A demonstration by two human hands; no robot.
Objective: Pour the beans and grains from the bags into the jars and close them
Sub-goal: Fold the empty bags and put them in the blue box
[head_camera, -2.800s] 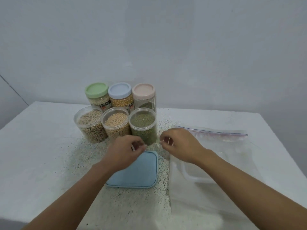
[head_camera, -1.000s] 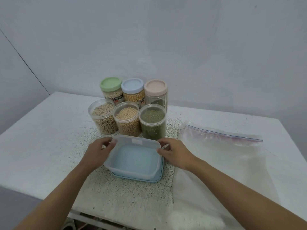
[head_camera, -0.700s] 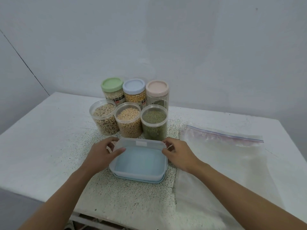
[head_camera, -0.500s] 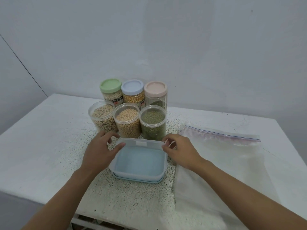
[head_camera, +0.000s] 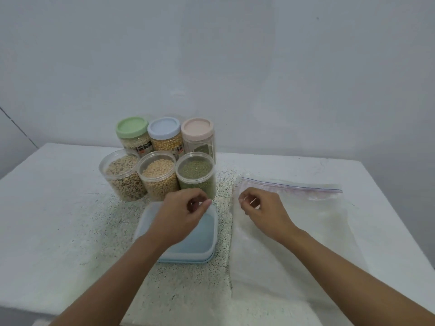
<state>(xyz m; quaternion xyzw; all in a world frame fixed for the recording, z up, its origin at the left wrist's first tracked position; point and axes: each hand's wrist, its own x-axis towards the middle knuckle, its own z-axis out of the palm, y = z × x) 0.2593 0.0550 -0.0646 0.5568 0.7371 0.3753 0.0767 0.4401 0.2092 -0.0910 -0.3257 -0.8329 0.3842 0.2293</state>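
Three open jars stand in a row: brown beans (head_camera: 122,176), soybeans (head_camera: 159,177) and green mung beans (head_camera: 196,176). Behind them are three closed jars with a green lid (head_camera: 131,127), a blue lid (head_camera: 163,127) and a pink lid (head_camera: 197,127). A clear square container (head_camera: 202,241) sits on a blue lid in front. My left hand (head_camera: 181,217) hovers over it, fingers loosely curled, holding nothing I can see. My right hand (head_camera: 262,211) hovers over the left edge of a flat clear zip bag (head_camera: 310,222), fingers loosely curled.
The white table (head_camera: 47,208) is strewn with spilled grains around the jars and the container. Its far edge meets a plain wall. The table's right edge lies just past the bag.
Both hands have let go of the clear container's sides and lifted. The left moved over the container. The right shifted right to the bag's edge.
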